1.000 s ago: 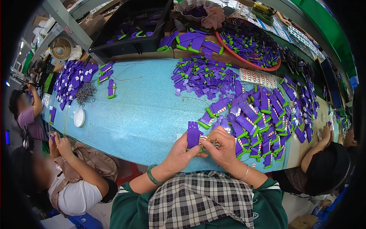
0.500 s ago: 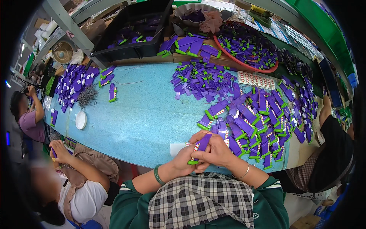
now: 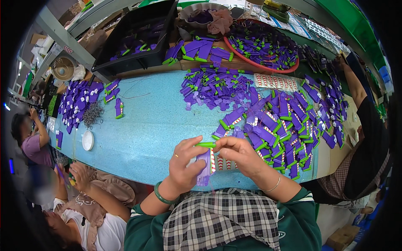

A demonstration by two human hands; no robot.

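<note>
My left hand (image 3: 184,161) grips a flat purple plastic part (image 3: 204,169) with a green bar across its far end and a red-and-white striped sticker down its right edge. Part of it is clear and shiny. My right hand (image 3: 238,154) is pinched at the right end of the green bar; what sits between its fingertips is too small to make out. Below the hands, partly covered, a striped sticker sheet (image 3: 226,163) lies on the blue tabletop (image 3: 142,142). Just right of my right hand spreads a heap of similar purple-green parts with stickers (image 3: 268,134).
Farther back is a pile of purple pieces (image 3: 209,88), beside another striped sticker sheet (image 3: 276,82). A black bin (image 3: 130,65) and a red-rimmed basket (image 3: 264,70) stand at the rear. Left are a white lid (image 3: 88,141) and tangled wire (image 3: 93,113). Co-workers sit left; another person's arm (image 3: 355,81) reaches in right.
The part has turned so its green bar points away from me, and my hands have moved apart. The left hand now holds it while the right pinches at the bar's end.
</note>
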